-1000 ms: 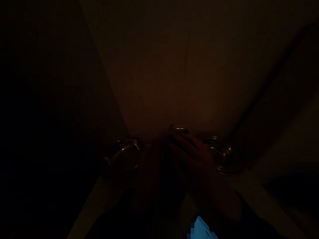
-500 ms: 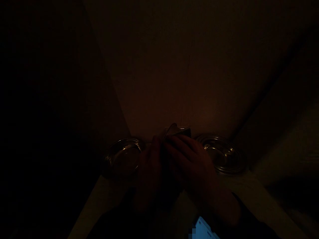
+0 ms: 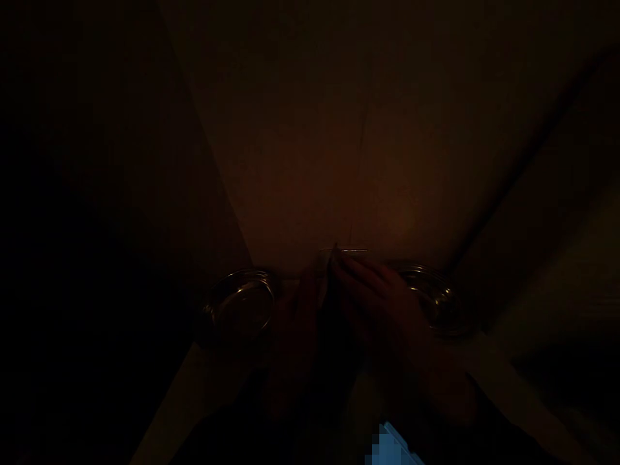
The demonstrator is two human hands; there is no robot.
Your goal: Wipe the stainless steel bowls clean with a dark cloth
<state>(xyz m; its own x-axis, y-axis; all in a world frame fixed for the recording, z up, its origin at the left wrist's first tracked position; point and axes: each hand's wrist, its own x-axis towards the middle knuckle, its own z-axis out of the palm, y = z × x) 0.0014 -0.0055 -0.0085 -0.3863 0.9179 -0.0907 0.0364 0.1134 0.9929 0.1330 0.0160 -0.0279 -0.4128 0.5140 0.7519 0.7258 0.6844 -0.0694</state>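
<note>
The view is very dark. At the lower middle, my right hand [image 3: 382, 300] has its fingers closed together on a dark, cloth-like thing [image 3: 334, 336] whose exact kind I cannot make out. A pointed tip of it rises by the fingertips. My left hand [image 3: 295, 316] is dimmer and lies along the other side of the same thing, its fingers seemingly closed against it. A shiny round metal dish [image 3: 238, 307] stands left of my hands. On the right is another metal dish [image 3: 438, 300], partly hidden by my right hand.
Behind the hands rises a brownish wall or panel [image 3: 339, 161], with a thin bright edge [image 3: 356, 250] at its foot. A pale tabletop [image 3: 174, 387] shows at lower left. Low in the middle, a bluish lit object [image 3: 394, 445] is partly blurred out.
My right hand has shifted slightly right and covers more of the right dish. The dark thing's wide top, spread between the fingers before, now shows as a narrow tip.
</note>
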